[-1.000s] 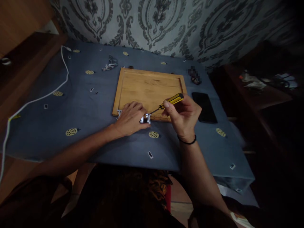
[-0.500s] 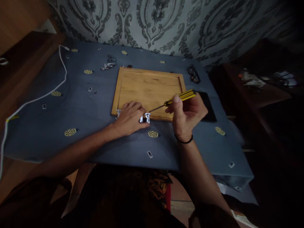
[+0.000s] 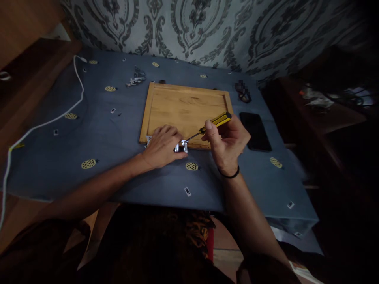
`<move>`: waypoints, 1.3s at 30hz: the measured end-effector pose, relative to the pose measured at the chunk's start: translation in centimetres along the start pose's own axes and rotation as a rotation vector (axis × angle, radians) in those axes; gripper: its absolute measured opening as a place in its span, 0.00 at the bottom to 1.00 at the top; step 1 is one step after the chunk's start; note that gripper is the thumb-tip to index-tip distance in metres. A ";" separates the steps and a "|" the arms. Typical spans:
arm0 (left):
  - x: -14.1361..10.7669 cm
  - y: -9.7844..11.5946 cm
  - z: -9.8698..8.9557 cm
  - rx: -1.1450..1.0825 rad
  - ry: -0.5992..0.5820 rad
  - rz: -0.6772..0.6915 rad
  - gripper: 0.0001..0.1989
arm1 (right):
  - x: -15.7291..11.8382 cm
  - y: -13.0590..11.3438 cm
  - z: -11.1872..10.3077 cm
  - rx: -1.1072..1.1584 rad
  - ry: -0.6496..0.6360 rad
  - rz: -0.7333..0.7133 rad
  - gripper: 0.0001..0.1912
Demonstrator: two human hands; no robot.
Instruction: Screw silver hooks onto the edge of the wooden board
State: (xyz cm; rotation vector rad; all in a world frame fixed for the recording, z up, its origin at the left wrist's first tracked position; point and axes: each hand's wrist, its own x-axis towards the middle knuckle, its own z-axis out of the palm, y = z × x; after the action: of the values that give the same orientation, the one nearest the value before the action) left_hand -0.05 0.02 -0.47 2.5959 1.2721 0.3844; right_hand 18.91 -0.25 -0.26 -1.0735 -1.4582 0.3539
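A yellow-and-black screwdriver [image 3: 217, 121] is gripped in my right hand [image 3: 226, 144], pointing down and to the left. Its tip meets a shiny metal hinge [image 3: 184, 147] at the near edge of a framed wooden panel [image 3: 188, 106]. My left hand [image 3: 163, 148] lies over that edge, fingers on the panel and thumb beneath, pressing the hinge in place; part of the hinge is hidden under the hand. Whether a screw sits under the tip is too small to tell.
Right of the panel lies a black phone [image 3: 255, 132], with a dark looped object [image 3: 244, 94] behind it. More metal hardware [image 3: 136, 78] lies at the back left. A white cable [image 3: 56, 119] runs along the left of the blue tablecloth [image 3: 118, 130].
My right hand has shifted left with the screwdriver, whose tip has come down onto the hinge. More of the phone shows now. My left hand has stayed put.
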 end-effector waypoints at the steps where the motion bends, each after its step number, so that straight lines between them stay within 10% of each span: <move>1: 0.0 0.0 -0.1 0.002 -0.006 -0.002 0.19 | 0.0 0.1 0.0 0.003 -0.011 -0.003 0.19; 22: 0.0 0.0 0.1 -0.002 0.003 0.000 0.19 | -0.2 -0.5 0.1 -0.029 0.207 -0.127 0.18; 39: 0.0 0.3 -0.2 0.015 -0.013 -0.012 0.19 | -0.4 0.5 0.3 -0.046 0.084 -0.096 0.17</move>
State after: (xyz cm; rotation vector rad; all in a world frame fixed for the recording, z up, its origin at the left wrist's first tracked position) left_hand 0.08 -0.10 -0.19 2.5975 1.2906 0.3564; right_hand 18.79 -0.16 -0.91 -1.0388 -1.4426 0.2054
